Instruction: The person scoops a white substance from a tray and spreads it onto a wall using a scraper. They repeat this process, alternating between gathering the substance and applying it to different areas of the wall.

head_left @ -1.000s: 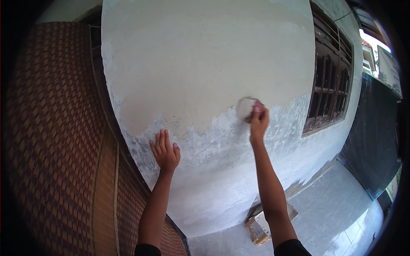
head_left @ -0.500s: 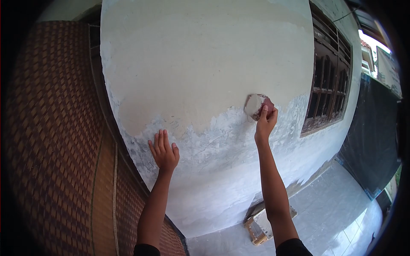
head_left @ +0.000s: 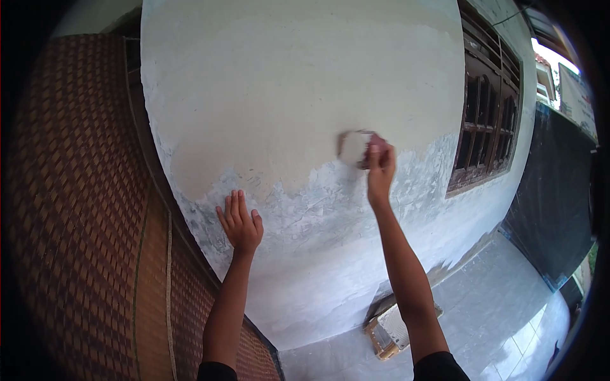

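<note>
My right hand (head_left: 380, 170) is closed round a reddish-brown putty scraper (head_left: 359, 149) with a thick pale layer on its face. Motion blurs it slightly, and the fingers hide part of it. It is at the wall (head_left: 286, 89), just above the ragged line where beige coating meets whiter plaster; whether it touches cannot be told. My left hand (head_left: 240, 222) lies flat on the patchy white plaster with fingers spread, holding nothing, near the wall's left corner.
A woven brown mat (head_left: 76, 190) stands along the left. On the tiled floor (head_left: 470, 305) below is a smeared tray-like container (head_left: 389, 331), partly behind my right forearm. A dark barred window (head_left: 486, 108) and a black sheet (head_left: 553, 197) are on the right.
My right hand and the putty scraper have moved left and slightly up along the wall. The left hand stays in place on the plaster; the view has shifted a little.
</note>
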Demonstrator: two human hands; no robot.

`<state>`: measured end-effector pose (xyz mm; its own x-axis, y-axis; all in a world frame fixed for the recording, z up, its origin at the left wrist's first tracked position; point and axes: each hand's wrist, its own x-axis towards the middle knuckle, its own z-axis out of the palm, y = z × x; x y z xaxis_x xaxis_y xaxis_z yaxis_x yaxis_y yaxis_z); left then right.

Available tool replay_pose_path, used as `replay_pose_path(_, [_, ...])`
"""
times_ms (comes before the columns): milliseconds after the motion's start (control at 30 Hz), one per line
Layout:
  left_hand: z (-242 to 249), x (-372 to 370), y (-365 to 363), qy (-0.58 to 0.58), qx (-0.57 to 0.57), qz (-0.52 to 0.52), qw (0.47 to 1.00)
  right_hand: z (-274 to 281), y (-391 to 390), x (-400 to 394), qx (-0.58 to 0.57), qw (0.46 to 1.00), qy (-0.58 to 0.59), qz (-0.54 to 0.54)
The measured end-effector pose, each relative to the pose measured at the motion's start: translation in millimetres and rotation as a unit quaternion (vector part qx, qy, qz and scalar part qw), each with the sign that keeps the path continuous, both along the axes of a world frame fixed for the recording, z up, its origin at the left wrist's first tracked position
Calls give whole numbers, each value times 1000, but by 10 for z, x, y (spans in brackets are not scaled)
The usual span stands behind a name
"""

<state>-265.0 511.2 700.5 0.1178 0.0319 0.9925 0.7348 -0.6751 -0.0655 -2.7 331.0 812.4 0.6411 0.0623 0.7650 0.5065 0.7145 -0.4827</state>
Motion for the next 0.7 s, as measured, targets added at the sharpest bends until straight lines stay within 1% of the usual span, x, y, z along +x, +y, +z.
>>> replay_pose_path(67, [-9,-16,9,6,-4,2,1000,-57,134,-54,-67,990,-109,-57])
replay_pose_path(100, [-4,-11,6,8,-4,1,1000,-47,94,-66,-104,985,-90,-103])
replay_pose_path(133, [-3,-15,3,7,-2,-2,1000,-67,126,55,-97,989,-11,-112])
replay_pose_path(200, [-2,-25,-4,3,0,-3,1000,-100,16,261,-11,991,118,-58])
replay_pose_path(233, [-7,-25,-12,2,0,-1,1000,-75,-80,292,-13,988,122,-95])
replay_pose_path(267, [4,-7,-14,0,0,1,1000,-81,-128,280,27,987,142,-73])
replay_pose_path(333, [-5,-7,-3,0,0,2,1000,-47,-109,175,30,996,73,-34])
replay_pose_path(367, [-11,-2,0,0,0,4,1000,-55,-31,104,5,998,52,17])
replay_pose_path(400, [-5,0,0,0,-1,1,1000,32,-29,-126,-11,1000,-3,-4])
replay_pose_path(467, [5,-22,-16,13,-1,-8,1000,38,126,-189,-69,992,-86,-57])
replay_pose_path(500, [6,-18,-27,14,0,-9,1000,42,138,-114,-69,992,-85,-58])
replay_pose_path(567, [14,-27,-21,16,0,-10,1000,33,163,144,-54,992,85,-81])
replay_pose_path(600, [18,-26,-18,14,2,-9,1000,-48,164,427,-44,985,123,-112])
replay_pose_path(667, [16,-16,-18,12,4,-7,1000,-82,-3,599,41,976,199,-73])
replay_pose_path(700, [19,-19,-10,10,6,-7,1000,-53,-36,543,43,977,197,-72])
